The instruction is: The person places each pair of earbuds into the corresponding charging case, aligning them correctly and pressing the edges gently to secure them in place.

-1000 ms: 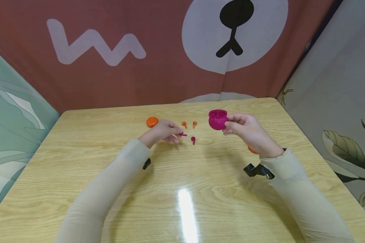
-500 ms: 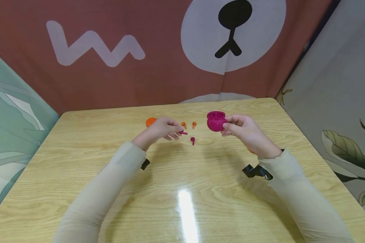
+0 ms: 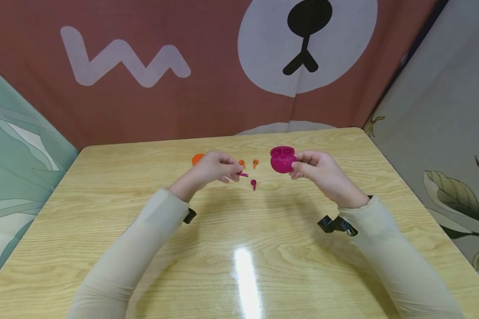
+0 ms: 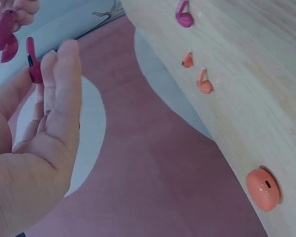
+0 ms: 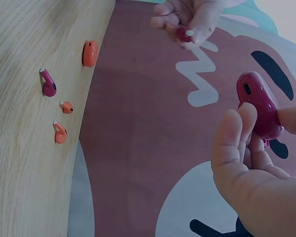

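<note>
My left hand (image 3: 217, 167) pinches a magenta earbud (image 4: 34, 69) between thumb and fingertips, raised over the table, the stem pointing right in the head view. To the right, my right hand (image 3: 321, 170) holds a magenta earbud charging case (image 3: 282, 164) by its side. Its lid is up, and its slots face me; a small port shows on its back in the right wrist view. A second magenta earbud (image 3: 253, 184) lies on the table between the hands. Behind it lie two orange earbuds (image 3: 255, 163).
An orange charging case (image 4: 263, 188) rests on the wooden table (image 3: 223, 221), partly hidden behind my left hand in the head view. A sliver of something orange (image 3: 330, 198) shows beneath my right wrist. Printed curtains hang behind and beside the table.
My left hand has risen slightly off the tabletop with the earbud and now covers more of the orange case. My right hand and the magenta case have shifted a little left.
</note>
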Demonstrator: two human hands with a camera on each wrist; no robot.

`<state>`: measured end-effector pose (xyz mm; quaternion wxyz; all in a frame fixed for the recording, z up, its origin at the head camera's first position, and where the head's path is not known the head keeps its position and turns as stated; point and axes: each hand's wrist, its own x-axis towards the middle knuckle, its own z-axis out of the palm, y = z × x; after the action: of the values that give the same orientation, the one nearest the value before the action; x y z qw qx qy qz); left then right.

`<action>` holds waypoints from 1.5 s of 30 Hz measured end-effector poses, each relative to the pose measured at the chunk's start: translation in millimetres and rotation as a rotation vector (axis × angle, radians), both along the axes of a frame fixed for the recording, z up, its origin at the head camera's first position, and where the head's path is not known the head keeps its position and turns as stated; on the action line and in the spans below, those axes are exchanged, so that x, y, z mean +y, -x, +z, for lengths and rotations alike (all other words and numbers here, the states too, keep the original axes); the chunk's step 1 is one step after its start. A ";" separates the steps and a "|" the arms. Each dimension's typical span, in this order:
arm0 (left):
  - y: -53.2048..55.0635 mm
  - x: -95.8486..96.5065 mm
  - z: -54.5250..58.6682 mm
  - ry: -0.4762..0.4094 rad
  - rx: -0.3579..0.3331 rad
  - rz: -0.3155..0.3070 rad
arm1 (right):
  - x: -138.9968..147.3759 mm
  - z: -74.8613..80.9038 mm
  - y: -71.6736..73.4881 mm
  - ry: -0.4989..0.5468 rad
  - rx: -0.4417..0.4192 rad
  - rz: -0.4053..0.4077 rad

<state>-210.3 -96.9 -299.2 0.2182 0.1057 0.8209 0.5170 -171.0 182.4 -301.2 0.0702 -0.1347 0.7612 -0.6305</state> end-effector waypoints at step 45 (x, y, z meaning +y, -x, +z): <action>-12.6 37.9 55.2 0.000 0.242 -0.039 | -3.7 -4.0 1.7 -0.004 0.024 0.026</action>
<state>-197.7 -59.0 -244.0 0.1273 0.1834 0.8390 0.4962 -172.8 178.7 -305.3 0.0694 -0.1521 0.7615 -0.6263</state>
